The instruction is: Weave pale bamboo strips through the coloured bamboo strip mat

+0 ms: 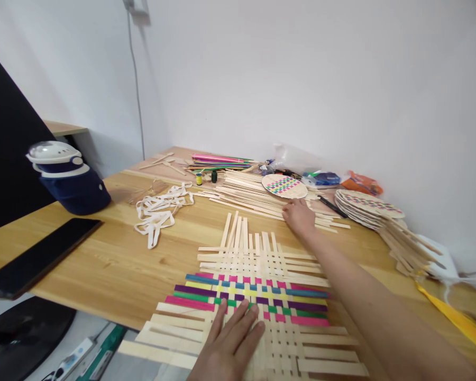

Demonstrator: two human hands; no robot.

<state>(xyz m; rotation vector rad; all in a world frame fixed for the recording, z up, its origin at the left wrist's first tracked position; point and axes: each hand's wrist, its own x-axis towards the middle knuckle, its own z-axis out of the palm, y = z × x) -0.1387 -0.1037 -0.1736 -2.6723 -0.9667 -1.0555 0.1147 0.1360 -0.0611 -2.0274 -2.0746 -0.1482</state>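
Note:
A woven mat of flat bamboo strips point(277, 338) lies on the table in front of me, its loose strip ends sticking out on the visible sides. Pink, blue, yellow, purple and green strips cross its middle among pale ones. My left hand point(230, 344) rests flat on the mat's lower part, fingers stretched out over the weave. Beyond the mat's far end, my right hand point(300, 216) is at the near edge of a pile of pale bamboo strips point(238, 191). Its fingers are bent and closed down on a strip there, with the fingertips partly hidden.
A round woven piece point(284, 186) lies on the pile; more are stacked at right point(367, 203), beside fan handles point(404, 243). Coloured strips point(222, 161), thread spools point(214, 176) and a black pen-like tool point(332, 206) sit behind. White tape point(154, 217), a dark tablet point(43, 254) and a blue jug point(73, 185) are left.

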